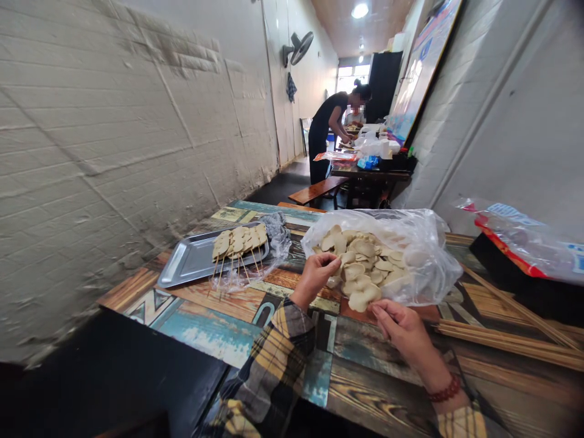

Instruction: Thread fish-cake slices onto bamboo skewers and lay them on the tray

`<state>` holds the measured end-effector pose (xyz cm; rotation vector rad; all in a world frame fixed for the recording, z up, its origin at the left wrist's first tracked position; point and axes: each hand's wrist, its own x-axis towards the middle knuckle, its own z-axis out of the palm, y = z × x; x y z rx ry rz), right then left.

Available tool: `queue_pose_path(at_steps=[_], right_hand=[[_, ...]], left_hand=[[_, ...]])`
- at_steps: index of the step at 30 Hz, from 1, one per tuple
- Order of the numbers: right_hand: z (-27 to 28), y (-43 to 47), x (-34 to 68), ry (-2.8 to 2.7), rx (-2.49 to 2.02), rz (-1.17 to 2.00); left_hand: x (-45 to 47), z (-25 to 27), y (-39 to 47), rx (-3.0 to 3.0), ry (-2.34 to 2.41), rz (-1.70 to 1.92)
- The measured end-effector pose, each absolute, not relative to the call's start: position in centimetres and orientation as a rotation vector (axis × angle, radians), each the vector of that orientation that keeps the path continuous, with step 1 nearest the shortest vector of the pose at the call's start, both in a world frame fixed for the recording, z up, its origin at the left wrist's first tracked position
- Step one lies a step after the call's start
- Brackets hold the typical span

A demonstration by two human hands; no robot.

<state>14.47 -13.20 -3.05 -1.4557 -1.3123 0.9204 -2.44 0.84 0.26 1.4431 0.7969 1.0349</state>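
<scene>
One bag [431, 283] of slices [360, 261], one tray [191, 258] by table's [205, 331] left edge
Left hand [318, 275], right hand [404, 328]: fingers nearly closed beside slices, grip unclear.

We have the tray [189, 263] left on the table [205, 333], skewered slices [239, 241] on its right end. Plastic bag [429, 261] right of that, loose slices [360, 263] in it; our left hand [317, 275] and right hand [404, 328] at its near side. Bamboo sticks [506, 342] farther right. Behind our table: bench [318, 191], second table [376, 175], co-worker [326, 128] at its left.

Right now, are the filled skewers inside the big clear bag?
No, the filled skewers lie on the metal tray, outside the bag.
</scene>
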Motion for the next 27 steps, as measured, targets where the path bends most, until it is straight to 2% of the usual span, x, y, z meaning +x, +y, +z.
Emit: queue_pose_path(at_steps=[9, 15, 27], right_hand=[[-2.6, -13.2, 14.1, -1.02, -1.356, 1.145], [-3.3, -13.2, 14.4, -0.973, -1.338, 1.201], [-2.2, -13.1, 13.7, -0.909, -1.278, 1.245]], left_hand=[[-2.4, 0.6, 0.5, 1.239, 0.727, 1.081], [-2.2, 1.0, -0.2, 1.135, 0.608, 0.969], [-1.6, 0.1, 0.2, 0.913, 0.603, 1.068]])
